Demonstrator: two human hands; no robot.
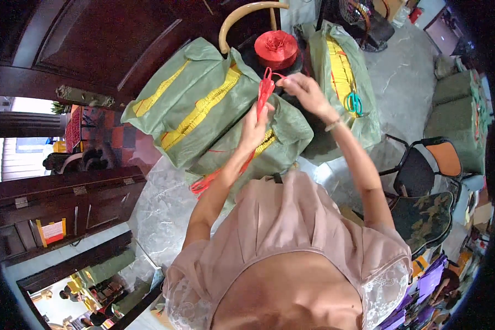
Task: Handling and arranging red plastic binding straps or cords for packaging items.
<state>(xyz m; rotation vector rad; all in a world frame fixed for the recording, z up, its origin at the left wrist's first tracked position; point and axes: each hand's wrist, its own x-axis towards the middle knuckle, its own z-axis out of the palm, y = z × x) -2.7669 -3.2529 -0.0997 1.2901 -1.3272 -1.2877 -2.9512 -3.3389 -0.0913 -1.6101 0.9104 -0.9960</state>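
Observation:
My left hand [253, 129] is closed around a looped bundle of red plastic twine [265, 91], held upright above the middle sack. Just to its right, my right hand [308, 96] pinches a strand that runs across from the top of the bundle. Beneath my left forearm, the bundle's loose tail [204, 184] hangs over a green sack [291, 129]. Beyond both hands sits a large roll of red twine [276, 55]. Teal-handled scissors [354, 103] lie on the sack to the right, apart from my hands.
Bulging green sacks [173, 82] with yellow contents showing through slits stand on the left and right [368, 82]. A curved wooden chair back [242, 14] rises behind the roll. At right are a black chair with orange [423, 165] and stacked green bales [451, 121]. Dark wooden doors [93, 44] border the left.

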